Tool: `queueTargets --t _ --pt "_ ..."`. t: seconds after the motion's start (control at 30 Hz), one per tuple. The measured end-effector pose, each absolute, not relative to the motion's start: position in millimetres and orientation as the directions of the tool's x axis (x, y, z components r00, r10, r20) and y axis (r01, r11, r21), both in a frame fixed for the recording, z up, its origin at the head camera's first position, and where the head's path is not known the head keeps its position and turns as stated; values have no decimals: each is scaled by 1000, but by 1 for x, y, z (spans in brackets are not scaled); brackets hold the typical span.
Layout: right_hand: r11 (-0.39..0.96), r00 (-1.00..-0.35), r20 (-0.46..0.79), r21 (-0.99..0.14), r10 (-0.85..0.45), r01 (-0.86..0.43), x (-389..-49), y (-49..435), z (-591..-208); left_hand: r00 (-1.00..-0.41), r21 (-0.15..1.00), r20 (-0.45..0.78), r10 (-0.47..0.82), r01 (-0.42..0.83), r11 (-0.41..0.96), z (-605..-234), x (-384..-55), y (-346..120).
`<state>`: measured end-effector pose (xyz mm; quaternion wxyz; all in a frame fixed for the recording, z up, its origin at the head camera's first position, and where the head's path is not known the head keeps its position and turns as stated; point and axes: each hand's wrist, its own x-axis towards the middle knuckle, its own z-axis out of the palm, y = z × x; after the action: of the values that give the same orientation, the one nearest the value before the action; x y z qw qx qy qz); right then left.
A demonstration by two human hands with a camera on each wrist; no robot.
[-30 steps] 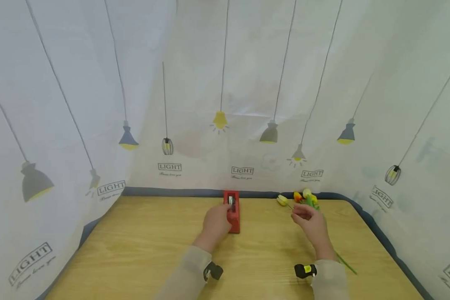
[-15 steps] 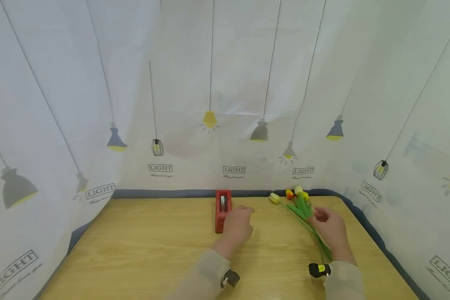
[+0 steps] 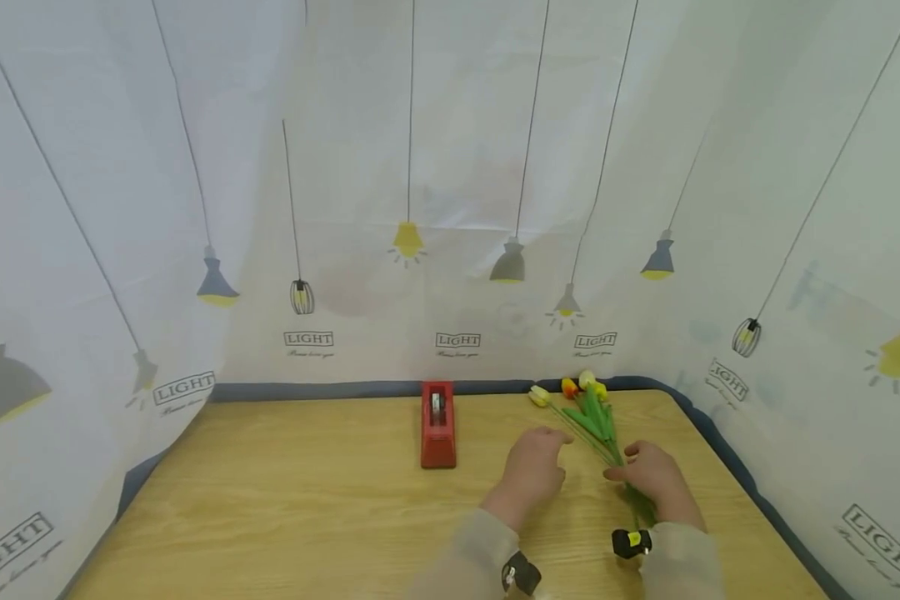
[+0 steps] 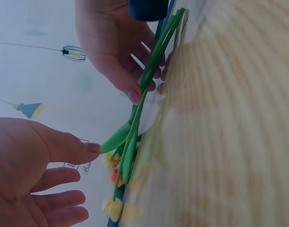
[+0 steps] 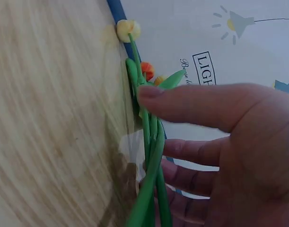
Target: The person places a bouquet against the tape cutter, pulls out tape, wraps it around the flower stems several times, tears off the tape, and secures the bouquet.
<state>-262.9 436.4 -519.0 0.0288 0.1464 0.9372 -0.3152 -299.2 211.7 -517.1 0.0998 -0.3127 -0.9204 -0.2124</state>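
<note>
Gathering flowers, apparently: right hand loosely parted around the stems, blooms at its eleven o'clock; left hand relaxed, empty. A gentle grip seems due.

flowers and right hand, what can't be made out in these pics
Head view: lower ends of stems, behind the right hand and wrist camera.
Right wrist view: stem ends, cut off by the bottom edge; yellow bloom, partly behind a leaf.
Left wrist view: right hand, partly behind stems.

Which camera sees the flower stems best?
The left wrist view: the stems look long, some ends showing. The head view shows them small, ends hidden; the right wrist view's bottom edge cuts them off.
</note>
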Motion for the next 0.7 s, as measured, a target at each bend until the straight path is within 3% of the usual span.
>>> queueTargets --t 0.43,0.7 --pt "737 -953 -172 -605 249 302 -256 443 -520 -781 286 239 577 625 727 -530 -294 248" --pt "767 -960 -179 -577 216 280 -256 451 -522 -678 64 217 702 728 683 -534 -312 271"
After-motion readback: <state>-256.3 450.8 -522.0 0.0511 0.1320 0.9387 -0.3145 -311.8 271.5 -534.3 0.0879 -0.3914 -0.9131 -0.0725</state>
